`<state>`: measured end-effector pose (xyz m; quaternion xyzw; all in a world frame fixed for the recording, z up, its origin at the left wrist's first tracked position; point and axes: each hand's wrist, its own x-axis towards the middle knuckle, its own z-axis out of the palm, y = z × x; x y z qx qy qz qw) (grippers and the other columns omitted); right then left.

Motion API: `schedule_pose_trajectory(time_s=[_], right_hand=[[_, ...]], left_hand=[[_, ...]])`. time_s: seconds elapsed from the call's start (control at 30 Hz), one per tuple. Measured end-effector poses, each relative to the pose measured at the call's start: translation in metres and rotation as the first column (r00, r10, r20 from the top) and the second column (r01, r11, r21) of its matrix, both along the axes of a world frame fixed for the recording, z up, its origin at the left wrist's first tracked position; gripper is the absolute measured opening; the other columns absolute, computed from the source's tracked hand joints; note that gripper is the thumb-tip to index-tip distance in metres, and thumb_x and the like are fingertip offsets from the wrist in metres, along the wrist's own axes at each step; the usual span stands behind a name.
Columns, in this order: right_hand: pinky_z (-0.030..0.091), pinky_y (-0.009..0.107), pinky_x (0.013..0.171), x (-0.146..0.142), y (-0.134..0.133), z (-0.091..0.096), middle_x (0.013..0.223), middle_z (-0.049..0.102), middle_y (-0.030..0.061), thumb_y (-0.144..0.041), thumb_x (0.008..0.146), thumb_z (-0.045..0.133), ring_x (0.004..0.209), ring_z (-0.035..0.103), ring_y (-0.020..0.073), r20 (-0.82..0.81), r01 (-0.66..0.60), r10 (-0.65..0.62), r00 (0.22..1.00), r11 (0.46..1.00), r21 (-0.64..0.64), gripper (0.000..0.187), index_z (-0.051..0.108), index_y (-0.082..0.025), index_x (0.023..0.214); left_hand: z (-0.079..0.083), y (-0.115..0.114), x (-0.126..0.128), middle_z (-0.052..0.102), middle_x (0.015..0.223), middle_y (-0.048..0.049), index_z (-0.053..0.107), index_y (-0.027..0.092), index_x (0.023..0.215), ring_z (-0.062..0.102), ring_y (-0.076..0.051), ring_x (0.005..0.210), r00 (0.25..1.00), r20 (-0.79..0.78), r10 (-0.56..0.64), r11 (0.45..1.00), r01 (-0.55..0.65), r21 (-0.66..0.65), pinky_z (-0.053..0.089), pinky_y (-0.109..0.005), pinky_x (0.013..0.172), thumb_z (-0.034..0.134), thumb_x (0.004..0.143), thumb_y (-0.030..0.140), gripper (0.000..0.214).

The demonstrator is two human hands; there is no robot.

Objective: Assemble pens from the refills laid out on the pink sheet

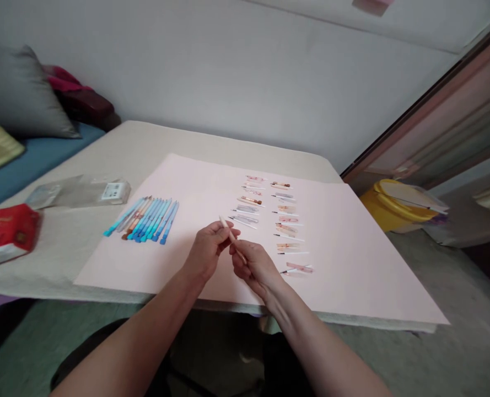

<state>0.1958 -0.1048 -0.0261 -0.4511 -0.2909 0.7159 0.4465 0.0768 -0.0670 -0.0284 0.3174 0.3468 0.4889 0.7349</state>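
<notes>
far left there's a grey pillow point(19, 94) on a blue cushion, and closer in a red packet point(5, 231) sits on the edge of the table point(116, 149). just right of that lies a clear plastic pack point(79, 192) with a white label, flat on the table cloth. next comes a big pink sheet point(178, 264) covering most of the table, with a row of blue pens point(145, 219) laid side by side on its left part, tips toward the person, a couple of orange-ish ones mixed in.

middle of the shot: the left hand point(207, 251) and the right hand point(255, 267) meet just above the near part of the sheet, both pinching one thin pale pen point(230, 237) between fingertips and thumb. the left has it near the upper end, the right lower down, and it tilts up to the left.

right of the hands are two columns of small bits point(288, 226) on the sheet, probably pen parts, too blurry to be sure. further right, off the table, a yellow tub point(389, 207) stands on the floor.
</notes>
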Motion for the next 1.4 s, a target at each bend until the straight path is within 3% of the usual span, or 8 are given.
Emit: schedule_pose_trajectory(time_s=[0.27, 0.37, 0.47, 0.57, 0.67, 0.83, 1.13, 1.4], right_hand=[[0.012, 0.016, 0.033, 0.004, 0.002, -0.007, 0.04, 0.036, -0.0103, -0.036, 0.082, 0.056, 0.031, 0.016, 0.0019, -0.364, -0.092, 0.031, 0.931, 0.984, -0.153, 0.023, 0.053, -0.015, 0.072], [0.014, 0.016, 0.032, 0.005, 0.004, -0.008, 0.04, 0.041, -0.0085, -0.039, 0.083, 0.055, 0.029, 0.019, 0.0017, -0.308, -0.059, 0.004, 0.951, 0.984, -0.169, 0.027, 0.054, -0.014, 0.072], [0.025, 0.016, 0.034, 0.007, 0.003, -0.006, 0.05, 0.057, -0.0004, -0.047, 0.085, 0.05, 0.031, 0.037, 0.004, -0.172, -0.035, 0.007, 0.985, 0.987, -0.159, 0.037, 0.058, -0.012, 0.077], [0.041, 0.021, 0.045, 0.013, 0.0, 0.0, 0.067, 0.066, 0.0089, -0.055, 0.085, 0.046, 0.048, 0.057, 0.0111, -0.014, 0.002, -0.003, 1.0, 0.998, -0.064, 0.048, 0.062, -0.01, 0.088], [0.048, 0.028, 0.061, 0.02, -0.002, 0.007, 0.082, 0.068, 0.0116, -0.052, 0.084, 0.051, 0.065, 0.064, 0.0161, -0.003, 0.029, -0.029, 1.0, 0.996, 0.079, 0.044, 0.062, -0.012, 0.098], [0.043, 0.038, 0.09, 0.022, -0.001, 0.01, 0.098, 0.068, 0.0085, -0.023, 0.069, 0.074, 0.094, 0.063, 0.0205, -0.069, -0.02, 0.037, 0.997, 0.971, 0.237, 0.035, 0.064, -0.018, 0.102], [0.047, 0.033, 0.078, 0.017, 0.0, 0.002, 0.079, 0.069, 0.002, -0.016, 0.063, 0.076, 0.073, 0.064, 0.015, -0.062, 0.057, -0.042, 0.997, 0.966, 0.253, 0.026, 0.066, -0.02, 0.087], [0.046, 0.036, 0.083, 0.02, -0.002, 0.006, 0.089, 0.066, 0.0035, -0.016, 0.065, 0.073, 0.086, 0.062, 0.0173, 0.086, -0.123, 0.103, 0.991, 0.955, 0.27, 0.031, 0.064, -0.02, 0.094]], left_hand=[[-0.004, -0.001, 0.002, 0.067, 0.084, -0.0087, 0.063, 0.013, 0.089, 0.054, -0.01, 0.056, 1.0, 0.015, -0.015, 0.998, 0.016, -0.057, 0.044, -0.028, 0.067, 0.065, 0.073, 0.026, 0.02], [-0.002, -0.003, 0.003, 0.065, 0.078, -0.0073, 0.064, 0.012, 0.083, 0.053, -0.009, 0.058, 0.999, -0.043, -0.029, 0.995, 0.025, -0.095, 0.044, -0.026, 0.067, 0.067, 0.073, 0.029, 0.02], [0.001, -0.002, 0.002, 0.063, 0.071, -0.0059, 0.063, 0.011, 0.073, 0.053, -0.009, 0.057, 0.997, -0.066, -0.039, 0.994, 0.032, -0.108, 0.044, -0.025, 0.062, 0.067, 0.072, 0.029, 0.019], [0.0, 0.004, -0.004, 0.065, 0.076, -0.0077, 0.063, 0.011, 0.074, 0.057, -0.011, 0.061, 0.996, -0.033, 0.088, 0.973, -0.093, -0.213, 0.046, -0.024, 0.061, 0.067, 0.071, 0.022, 0.013], [-0.003, 0.013, -0.011, 0.066, 0.078, -0.0087, 0.062, 0.01, 0.076, 0.06, -0.011, 0.066, 0.977, -0.002, 0.214, 0.926, -0.203, -0.319, 0.048, -0.021, 0.061, 0.065, 0.072, 0.014, 0.006], [-0.004, 0.017, -0.015, 0.066, 0.077, -0.009, 0.062, 0.009, 0.075, 0.06, -0.01, 0.065, 0.966, 0.056, 0.254, 0.901, -0.215, -0.376, 0.049, -0.019, 0.058, 0.062, 0.074, 0.011, 0.002], [0.001, 0.009, -0.011, 0.065, 0.076, -0.0087, 0.063, 0.008, 0.074, 0.057, -0.009, 0.063, 0.978, 0.044, 0.203, 0.933, -0.179, -0.312, 0.048, -0.019, 0.058, 0.063, 0.071, 0.009, 0.004], [-0.005, 0.008, -0.008, 0.063, 0.074, -0.0072, 0.062, 0.011, 0.079, 0.057, -0.013, 0.065, 0.979, -0.023, 0.204, 0.943, -0.203, -0.263, 0.047, -0.025, 0.059, 0.068, 0.067, 0.021, 0.017]])
